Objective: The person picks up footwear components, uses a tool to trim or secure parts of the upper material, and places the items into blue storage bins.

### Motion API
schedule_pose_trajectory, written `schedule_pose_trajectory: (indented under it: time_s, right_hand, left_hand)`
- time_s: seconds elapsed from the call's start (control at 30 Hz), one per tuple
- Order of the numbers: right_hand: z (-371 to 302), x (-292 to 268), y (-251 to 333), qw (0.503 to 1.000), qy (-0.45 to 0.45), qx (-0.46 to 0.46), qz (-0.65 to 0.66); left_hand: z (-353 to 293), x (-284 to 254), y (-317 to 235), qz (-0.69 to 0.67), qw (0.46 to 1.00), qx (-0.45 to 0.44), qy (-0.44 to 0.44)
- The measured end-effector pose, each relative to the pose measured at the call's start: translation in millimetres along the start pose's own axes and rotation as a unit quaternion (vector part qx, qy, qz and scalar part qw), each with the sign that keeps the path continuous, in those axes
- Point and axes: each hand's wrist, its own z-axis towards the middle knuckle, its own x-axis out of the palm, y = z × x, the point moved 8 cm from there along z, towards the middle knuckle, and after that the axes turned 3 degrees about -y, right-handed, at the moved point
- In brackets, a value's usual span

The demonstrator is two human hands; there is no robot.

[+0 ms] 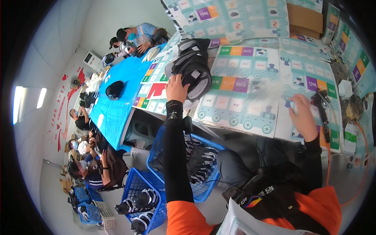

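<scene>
A row of nested black cap-shaped pieces [192, 64] with pale linings and small white labels lies on the worktable. My left hand [178, 90] has its fingers curled on the near end of that row. Beside it on the left is a red patch [156, 91]. My right hand [304, 117] hangs over the right part of the table with its fingers apart and nothing in them. Just right of it lies a black pistol-shaped tool [322, 105], joined to an orange hose [328, 164]. Printed sheets [243, 98] cover the tabletop.
Blue baskets [213, 143] of black-and-white pieces stand below the table's front edge. A blue-covered table [127, 80] at left bears one black cap-shaped piece [114, 90]. Several people work at the far and left sides. A cardboard box [305, 20] sits at the back.
</scene>
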Motion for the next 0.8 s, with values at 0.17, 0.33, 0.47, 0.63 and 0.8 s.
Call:
schedule_pose_trajectory:
  time_s: [0.17,0.33,0.47,0.63,0.8]
  right_hand:
    - [-4.7,14.8,44.3,0.995,0.035,-0.038,0.085]
    - [13.3,48.4,98.0,0.962,0.098,-0.077,0.245]
    - [46.7,107.2,127.0,0.929,0.050,-0.075,0.358]
    - [91.8,182.1,144.2,0.918,0.001,-0.051,0.394]
    - [89.4,165.3,158.5,0.901,0.061,-0.010,0.429]
  left_hand:
    - [13.9,-1.6,-19.9,0.029,0.999,-0.002,0.023]
    - [12.5,-92.8,-9.3,-0.170,0.983,-0.044,-0.054]
    - [-8.2,-71.1,0.2,-0.344,0.926,-0.147,-0.046]
    - [-46.0,-59.9,-15.8,-0.378,0.917,-0.124,0.005]
    - [-76.6,-104.2,-17.7,-0.444,0.880,-0.168,0.012]
